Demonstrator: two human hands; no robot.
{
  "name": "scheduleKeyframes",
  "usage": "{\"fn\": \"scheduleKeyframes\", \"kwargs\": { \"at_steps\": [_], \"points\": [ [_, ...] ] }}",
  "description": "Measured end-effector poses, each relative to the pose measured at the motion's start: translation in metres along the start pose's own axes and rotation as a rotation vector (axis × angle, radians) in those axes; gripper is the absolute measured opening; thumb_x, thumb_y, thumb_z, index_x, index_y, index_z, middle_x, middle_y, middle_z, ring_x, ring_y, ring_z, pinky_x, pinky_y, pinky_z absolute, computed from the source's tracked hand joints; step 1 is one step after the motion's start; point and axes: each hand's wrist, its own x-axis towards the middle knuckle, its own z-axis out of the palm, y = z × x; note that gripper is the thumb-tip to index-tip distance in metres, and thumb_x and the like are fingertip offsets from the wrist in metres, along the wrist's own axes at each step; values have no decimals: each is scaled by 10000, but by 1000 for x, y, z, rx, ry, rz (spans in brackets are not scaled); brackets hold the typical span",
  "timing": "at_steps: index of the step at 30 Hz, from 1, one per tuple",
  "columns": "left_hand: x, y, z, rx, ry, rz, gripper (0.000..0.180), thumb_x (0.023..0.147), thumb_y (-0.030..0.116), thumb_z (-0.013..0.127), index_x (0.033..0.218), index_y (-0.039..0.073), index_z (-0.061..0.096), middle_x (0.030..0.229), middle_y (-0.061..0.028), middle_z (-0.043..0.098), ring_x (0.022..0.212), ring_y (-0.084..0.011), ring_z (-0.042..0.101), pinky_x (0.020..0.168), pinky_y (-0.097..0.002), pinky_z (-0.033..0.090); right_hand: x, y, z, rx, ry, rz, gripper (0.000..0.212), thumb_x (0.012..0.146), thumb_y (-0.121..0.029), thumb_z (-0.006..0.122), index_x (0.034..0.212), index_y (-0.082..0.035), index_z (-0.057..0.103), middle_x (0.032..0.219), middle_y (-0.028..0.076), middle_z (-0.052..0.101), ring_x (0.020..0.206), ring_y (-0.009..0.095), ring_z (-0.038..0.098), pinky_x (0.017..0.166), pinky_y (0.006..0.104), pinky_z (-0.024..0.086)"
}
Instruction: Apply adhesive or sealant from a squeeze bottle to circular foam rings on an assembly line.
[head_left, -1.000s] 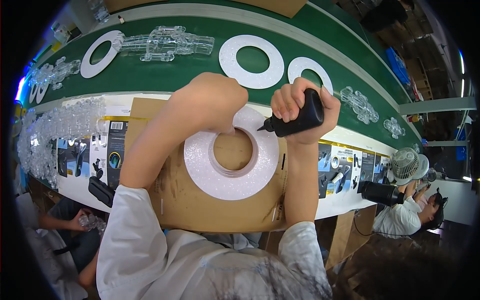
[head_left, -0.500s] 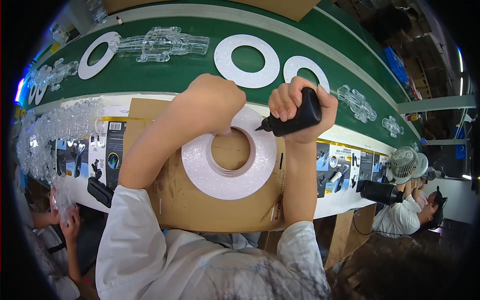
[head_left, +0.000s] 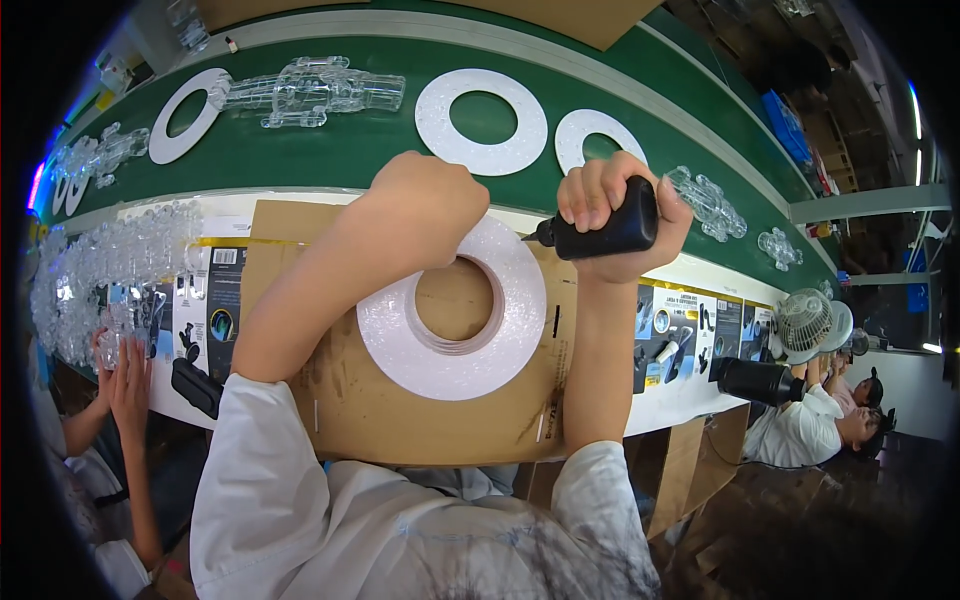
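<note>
On brown cardboard (head_left: 430,425) lies a stack of sparkly white flat rings (head_left: 400,355) with a round hole in the middle. My left hand (head_left: 430,205) is closed at the stack's far left part, its thumb by the inner edge; its other fingertips are hidden beneath the hand. My right hand (head_left: 640,235) is wrapped around a black squeeze bottle (head_left: 615,228), held tilted on its side. The bottle's thin nozzle points left, over the right far rim of the stack; whether it touches the ring cannot be told.
Beyond, a green belt (head_left: 360,155) carries loose white rings (head_left: 435,110) and clear plastic parts (head_left: 310,92). Clear parts (head_left: 120,250) are heaped at the left, beside a co-worker's hands (head_left: 125,380). Printed cards (head_left: 665,340), a black bottle (head_left: 755,382) and a fan (head_left: 805,325) stand rightward.
My right hand has moved slightly right and away with the bottle. Things on the belt sit a little farther left. The co-worker's hands have risen toward the clear parts.
</note>
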Motion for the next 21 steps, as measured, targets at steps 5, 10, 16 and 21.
{"fn": "scheduleKeyframes", "kwargs": {
  "at_steps": [5, 10, 16, 21],
  "points": [
    [-2, 2, -5, 2, -33, -31, 262, 644, 193, 832, 808, 29, 709, 758, -148, 693, 778, -321, 700, 767, -403, 546, 0, 2, 5, -58, 73, 16, 446, 913, -451, 369, 674, -79, 429, 538, 39, 433, 508, 141, 413, 511, 274, 360],
    [-4, 2, -6, 28, -5, -15, 152, 614, 111, 790, 752, 69, 740, 750, -124, 712, 733, -285, 714, 661, -385, 545, -1, 2, 0, -40, 68, 14, 443, 922, -450, 356, 683, -87, 440, 539, 38, 450, 503, 146, 432, 510, 281, 366],
    [-6, 0, 0, 41, 36, 1, 148, 615, 121, 795, 741, 72, 737, 734, -120, 709, 720, -272, 713, 643, -375, 549, 1, 4, 2, -24, 60, 17, 436, 918, -447, 359, 684, -88, 437, 538, 36, 447, 499, 144, 433, 505, 279, 363],
    [-3, 1, -2, 41, -32, -45, 192, 616, 180, 819, 732, 58, 727, 732, -128, 700, 725, -284, 706, 680, -370, 536, 1, 4, 3, -52, 80, 19, 431, 902, -440, 380, 672, -78, 420, 534, 33, 423, 498, 136, 418, 497, 268, 355]
  ]
}}
